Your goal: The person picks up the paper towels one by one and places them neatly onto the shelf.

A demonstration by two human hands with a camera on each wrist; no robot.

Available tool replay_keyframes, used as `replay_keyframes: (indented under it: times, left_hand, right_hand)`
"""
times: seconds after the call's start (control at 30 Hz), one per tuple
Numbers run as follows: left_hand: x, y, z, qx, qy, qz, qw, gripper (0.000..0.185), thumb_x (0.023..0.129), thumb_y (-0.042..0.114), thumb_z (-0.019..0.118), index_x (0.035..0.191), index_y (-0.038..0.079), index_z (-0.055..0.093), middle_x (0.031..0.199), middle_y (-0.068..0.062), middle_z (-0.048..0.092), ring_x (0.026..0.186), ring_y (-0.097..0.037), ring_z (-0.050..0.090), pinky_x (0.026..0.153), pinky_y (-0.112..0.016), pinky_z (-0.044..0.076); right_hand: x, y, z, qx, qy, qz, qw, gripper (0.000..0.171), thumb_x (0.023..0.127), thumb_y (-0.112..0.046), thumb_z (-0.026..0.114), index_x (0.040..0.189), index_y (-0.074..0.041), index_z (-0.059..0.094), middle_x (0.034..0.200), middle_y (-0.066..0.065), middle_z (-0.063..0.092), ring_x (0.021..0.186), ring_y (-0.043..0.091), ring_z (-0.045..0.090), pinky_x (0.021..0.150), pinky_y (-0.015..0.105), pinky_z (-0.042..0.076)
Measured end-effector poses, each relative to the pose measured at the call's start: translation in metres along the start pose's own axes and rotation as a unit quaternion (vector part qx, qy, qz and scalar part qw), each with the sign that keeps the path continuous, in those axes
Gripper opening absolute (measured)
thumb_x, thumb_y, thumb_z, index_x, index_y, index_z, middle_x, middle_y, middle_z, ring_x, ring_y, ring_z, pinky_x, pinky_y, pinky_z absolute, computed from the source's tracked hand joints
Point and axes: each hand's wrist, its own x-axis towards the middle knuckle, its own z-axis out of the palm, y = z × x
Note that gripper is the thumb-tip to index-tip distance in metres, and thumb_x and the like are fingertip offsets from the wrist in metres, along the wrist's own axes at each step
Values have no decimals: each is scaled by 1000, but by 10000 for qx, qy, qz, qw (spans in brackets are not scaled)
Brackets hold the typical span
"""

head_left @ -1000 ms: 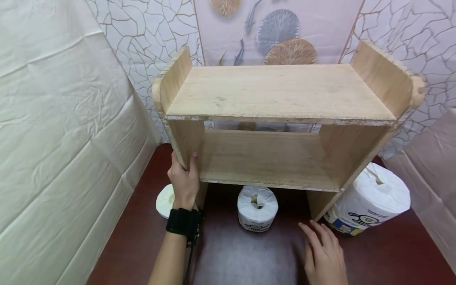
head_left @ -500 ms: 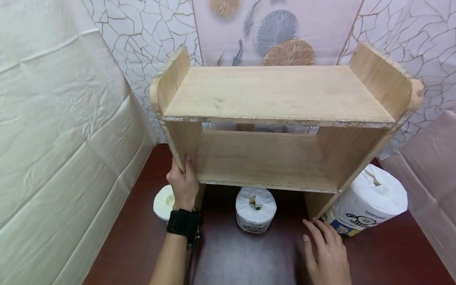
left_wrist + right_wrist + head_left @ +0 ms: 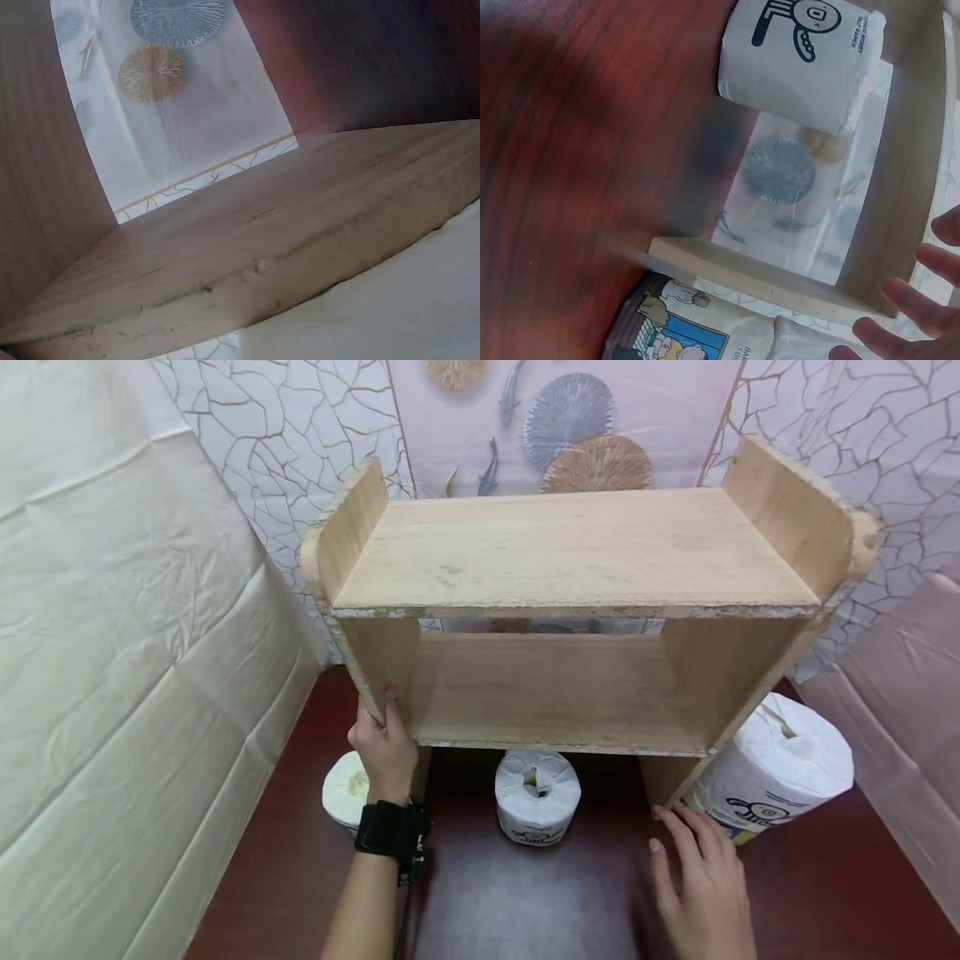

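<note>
A two-tier wooden shelf [image 3: 570, 552] stands on a dark red table. My left hand [image 3: 384, 752] grips the front edge of its left side panel [image 3: 247, 255], thumb on the inner face. My right hand [image 3: 705, 877] is beside the foot of the right side panel [image 3: 757, 277], fingers loosely bent and nothing in them. Beneath the lower board sits a wrapped toilet paper roll [image 3: 537, 802], which also shows at the top of the right wrist view. A paler toilet roll [image 3: 347, 789] stands left of the shelf, partly behind my left wrist.
Right of the shelf stands a taller white wrapped paper roll [image 3: 787, 760] with a cartoon print, close against the side panel. Draped cloth [image 3: 150, 652] rises along the left, and a patterned backdrop [image 3: 300, 443] hangs behind. The table [image 3: 510, 910] extends toward me.
My right hand has shifted right and slightly forward, nearer the right panel's foot and the tall roll. My left hand keeps its grip. The head view has swung slightly to the right.
</note>
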Motion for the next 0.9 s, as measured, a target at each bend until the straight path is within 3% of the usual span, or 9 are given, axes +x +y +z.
replay_keyframes:
  times: [0.23, 0.5, 0.8, 0.9]
  left_hand:
    - [1, -3, -1, -45, -4, 47, 10000, 24, 107, 12, 64, 126, -2, 70, 107, -22, 77, 85, -27, 75, 68, -37, 54]
    - [2, -3, -1, -110, 28, 14, 9999, 25, 107, 12, 63, 127, -1, 70, 107, -22, 77, 86, -27, 75, 67, -41, 55]
    - [-2, -3, 1, -120, 64, -87, 9999, 25, 107, 12, 64, 127, -1, 70, 107, -21, 78, 85, -27, 76, 66, -33, 54]
    - [0, -2, 1, -143, 101, -6, 9998, 23, 106, 11, 64, 124, -2, 71, 100, -22, 77, 76, -25, 71, 64, -31, 51]
  right_hand:
    - [7, 2, -3, -108, 394, -8, 9992, 65, 109, -57, 46, 128, 2, 68, 134, 31, 58, 122, 56, 49, 92, 65, 37]
    - [19, 13, -10, -313, 1074, -201, 9935, 71, 104, -60, 56, 131, 5, 64, 138, 37, 52, 127, 62, 44, 114, 65, 31]
    - [33, 19, -22, -349, 1516, -241, 9875, 75, 101, -61, 60, 131, 7, 62, 137, 40, 49, 132, 66, 37, 116, 72, 23]
    - [41, 19, -26, -264, 1639, -310, 9856, 74, 101, -59, 61, 130, 9, 61, 136, 41, 48, 132, 67, 36, 116, 72, 22]
